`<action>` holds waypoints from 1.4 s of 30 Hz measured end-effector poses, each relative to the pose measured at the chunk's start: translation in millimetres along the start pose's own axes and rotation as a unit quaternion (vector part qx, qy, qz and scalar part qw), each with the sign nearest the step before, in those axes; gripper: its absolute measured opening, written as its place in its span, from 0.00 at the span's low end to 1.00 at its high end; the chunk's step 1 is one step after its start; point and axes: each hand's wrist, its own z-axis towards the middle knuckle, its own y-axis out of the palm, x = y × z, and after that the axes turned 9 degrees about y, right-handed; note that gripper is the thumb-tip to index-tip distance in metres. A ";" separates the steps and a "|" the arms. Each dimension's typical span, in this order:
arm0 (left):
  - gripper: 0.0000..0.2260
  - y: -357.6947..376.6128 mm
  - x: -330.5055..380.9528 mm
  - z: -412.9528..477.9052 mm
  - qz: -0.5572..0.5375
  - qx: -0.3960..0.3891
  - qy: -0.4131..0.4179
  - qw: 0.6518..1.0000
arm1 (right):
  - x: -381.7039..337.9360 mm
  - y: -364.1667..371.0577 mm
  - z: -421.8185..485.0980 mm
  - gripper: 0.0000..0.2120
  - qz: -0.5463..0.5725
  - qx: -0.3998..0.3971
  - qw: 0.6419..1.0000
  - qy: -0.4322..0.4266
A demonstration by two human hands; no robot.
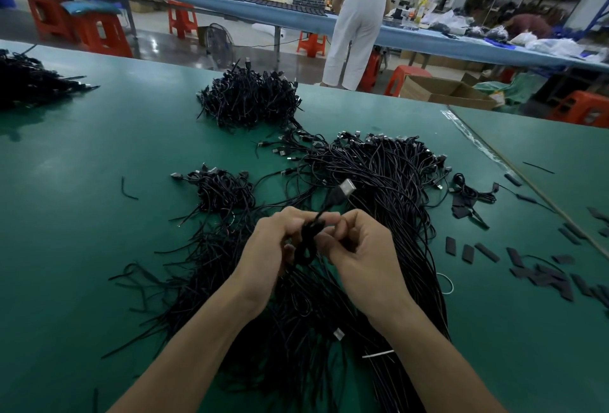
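A coiled black USB cable is held up between both hands above the green table. Its silver plug sticks up past the fingers. My left hand grips the coil from the left with curled fingers. My right hand pinches the cable at the top of the coil. Under my hands lies a large heap of loose black cables.
A small pile of coiled cables lies to the left and a bigger pile at the back. Black flat strips are scattered on the right. A person in white trousers stands beyond the table.
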 end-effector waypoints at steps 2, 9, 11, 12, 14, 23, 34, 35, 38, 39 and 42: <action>0.19 0.6 2.6 -0.1 0.044 -0.002 0.018 0.999 | 0.9 -0.2 0.4 0.18 0.011 0.012 1.000 0.008; 0.07 0.4 -2.8 -3.0 0.086 0.036 0.042 0.995 | -1.6 -4.9 1.7 0.18 -0.047 0.096 0.994 0.004; 0.10 -0.1 -4.0 -3.8 0.099 0.039 -0.002 0.994 | -3.2 -5.6 1.5 0.16 -0.084 0.110 0.990 -0.027; 0.13 -0.8 -3.8 -3.7 0.073 0.031 -0.033 0.996 | -5.0 -5.2 1.3 0.16 -0.095 0.113 0.988 -0.042; 0.19 -2.0 -0.5 -2.9 0.031 -0.024 -0.078 0.996 | -8.2 -3.2 1.2 0.16 -0.097 0.115 0.986 -0.069; 0.12 -6.3 -6.5 13.7 0.135 -0.027 -0.064 0.988 | 0.9 -6.4 6.0 0.11 -0.147 0.117 0.981 -0.052; 0.12 -96.6 -31.9 90.7 0.284 0.255 -0.031 0.924 | 57.8 -26.8 -7.7 0.16 -0.542 0.019 0.836 0.089; 0.14 -100.3 -34.3 94.5 0.291 0.262 -0.048 0.919 | 57.9 -25.5 -7.4 0.14 -0.546 0.035 0.833 0.087; 0.16 -104.6 -42.3 95.5 0.307 0.273 -0.093 0.907 | 56.4 -23.3 -7.0 0.12 -0.547 0.039 0.831 0.098; 0.16 -104.1 -44.4 93.7 0.315 0.268 -0.098 0.905 | 56.3 -23.2 -7.1 0.11 -0.543 0.038 0.833 0.102; 0.18 -98.9 -45.2 88.4 0.400 0.231 -0.089 0.882 | 53.9 -24.8 -4.6 0.09 -0.495 0.061 0.859 0.112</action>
